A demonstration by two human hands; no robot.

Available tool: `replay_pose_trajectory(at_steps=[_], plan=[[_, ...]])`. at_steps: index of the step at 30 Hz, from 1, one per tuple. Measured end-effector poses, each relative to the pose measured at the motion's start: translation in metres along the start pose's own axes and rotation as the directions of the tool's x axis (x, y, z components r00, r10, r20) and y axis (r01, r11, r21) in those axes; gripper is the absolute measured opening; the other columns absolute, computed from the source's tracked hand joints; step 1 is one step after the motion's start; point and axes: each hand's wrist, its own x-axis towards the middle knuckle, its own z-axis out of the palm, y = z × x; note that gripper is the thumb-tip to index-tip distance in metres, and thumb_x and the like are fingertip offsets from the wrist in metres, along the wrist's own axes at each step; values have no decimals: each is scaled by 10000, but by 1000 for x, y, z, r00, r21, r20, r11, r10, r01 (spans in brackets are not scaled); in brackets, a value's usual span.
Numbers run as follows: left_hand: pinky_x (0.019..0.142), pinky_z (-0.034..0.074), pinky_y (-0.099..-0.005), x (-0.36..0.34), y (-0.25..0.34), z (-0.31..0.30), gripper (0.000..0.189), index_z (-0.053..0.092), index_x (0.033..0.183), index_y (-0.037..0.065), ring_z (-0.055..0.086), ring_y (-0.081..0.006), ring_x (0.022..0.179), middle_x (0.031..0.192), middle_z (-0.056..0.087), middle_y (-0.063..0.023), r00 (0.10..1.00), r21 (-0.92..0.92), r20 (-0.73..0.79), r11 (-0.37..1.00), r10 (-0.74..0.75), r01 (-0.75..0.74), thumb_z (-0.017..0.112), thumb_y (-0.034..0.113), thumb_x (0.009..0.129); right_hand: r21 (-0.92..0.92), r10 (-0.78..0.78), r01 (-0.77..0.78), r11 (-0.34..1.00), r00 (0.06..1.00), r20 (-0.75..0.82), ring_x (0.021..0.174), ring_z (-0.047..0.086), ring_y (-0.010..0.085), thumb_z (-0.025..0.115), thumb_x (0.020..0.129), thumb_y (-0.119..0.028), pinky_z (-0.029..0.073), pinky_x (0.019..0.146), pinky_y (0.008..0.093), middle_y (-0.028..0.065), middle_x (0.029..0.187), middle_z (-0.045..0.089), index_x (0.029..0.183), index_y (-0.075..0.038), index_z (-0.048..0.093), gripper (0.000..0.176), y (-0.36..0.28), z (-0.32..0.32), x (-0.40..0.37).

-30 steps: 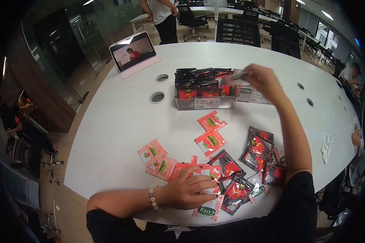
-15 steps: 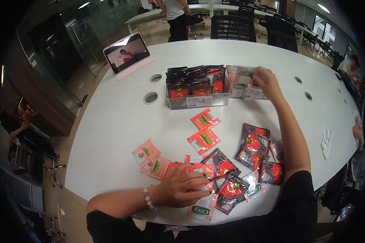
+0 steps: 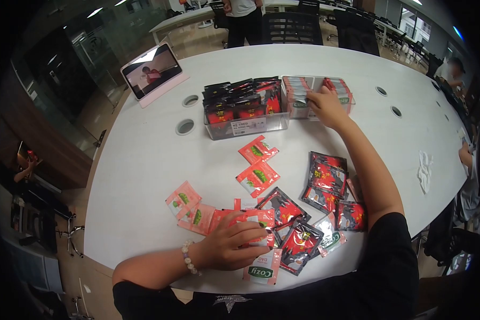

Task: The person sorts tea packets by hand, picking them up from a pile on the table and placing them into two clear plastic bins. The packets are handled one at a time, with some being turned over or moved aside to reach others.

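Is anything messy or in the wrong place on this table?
Yes. The loose packets lie scattered and overlapping on the table near the left hand, pointing every way, while those in the clear boxes stand in neat rows. A crumpled tissue lies alone near the right edge. Nothing looks torn or spilled.

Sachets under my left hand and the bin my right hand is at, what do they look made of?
The sachets under the left hand look like glossy printed plastic or foil film: they catch glare and lie flat. The bin at the right hand looks like clear rigid plastic: its packets show through the wall.
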Motion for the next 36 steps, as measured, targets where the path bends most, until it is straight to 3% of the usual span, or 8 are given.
replay_pose_trajectory(at_steps=[5, 9, 12, 15, 17, 19, 29, 36], plan=[[976, 353, -478, -2, -2, 4, 321, 641, 1003, 217, 547, -180, 1066, 1158, 543, -22, 1000, 54, 4, 998, 29, -29, 701, 152, 695, -208, -110, 66, 976, 971, -210, 1006, 507, 247, 507, 897, -273, 371, 879, 426, 72, 1041, 567, 1034, -107, 640, 253, -2, -18, 0], [987, 348, -482, -3, -1, 4, 330, 639, 1005, 219, 547, -180, 1063, 1148, 542, -18, 1000, 46, 10, 999, 19, -19, 699, 151, 688, 222, -27, 115, 968, 930, -366, 906, 557, 201, 549, 898, -245, 450, 754, 329, 63, 997, 593, 1064, -97, 626, 236, -35, -125, -21], [993, 346, -477, -4, -3, 4, 320, 638, 994, 220, 549, -177, 1060, 1146, 544, -13, 1000, 38, 5, 999, 17, -17, 697, 148, 688, 223, -93, 84, 971, 995, 26, 840, 573, 185, 594, 877, -227, 472, 710, 309, 61, 975, 624, 1038, -78, 622, 221, -45, -178, -65], [998, 343, -471, -3, -3, 4, 303, 636, 982, 219, 550, -172, 1056, 1139, 548, -7, 1000, 17, -1, 1000, 16, -16, 696, 149, 693, 197, 53, -171, 965, 868, 494, 809, 582, 212, 715, 781, -274, 475, 723, 343, 95, 985, 628, 1022, -41, 606, 352, -34, -166, -111], [999, 342, -467, -2, -2, 2, 281, 634, 972, 218, 551, -166, 1053, 1125, 556, -3, 1000, -12, 2, 1000, -9, 9, 696, 146, 707, -297, 419, -303, 905, 753, 508, 796, 584, 235, 795, 686, -296, 473, 723, 360, 138, 980, 623, 1042, -3, 571, 513, -18, -125, -167], [998, 342, -466, -1, -3, 4, 257, 632, 966, 216, 552, -161, 1053, 1111, 564, 1, 1000, -17, -18, 1000, 3, -3, 689, 140, 727, -241, 509, -458, 855, 659, 553, 830, 596, 261, 826, 638, -288, 477, 743, 362, 166, 967, 614, 1067, 24, 540, 603, -28, -116, -177], [966, 376, -480, -2, -1, 3, 202, 635, 986, 179, 537, -172, 1069, 1156, 555, -13, 1000, 6, -25, 1000, 10, -10, 661, 148, 788, 709, 389, -426, 562, 893, 227, 835, 598, 134, 568, 734, 119, 486, 734, 268, 81, 899, 603, 1087, -33, 481, 394, 18, -94, -166], [965, 379, -478, -2, -2, 4, 187, 643, 977, 177, 533, -167, 1066, 1146, 559, -13, 999, 1, -28, 999, 35, -35, 654, 151, 793, 659, 290, -158, 735, 952, -95, 819, 598, 103, 658, 768, 2, 477, 696, 239, 59, 880, 625, 1029, -21, 535, 289, 44, -114, -60]])
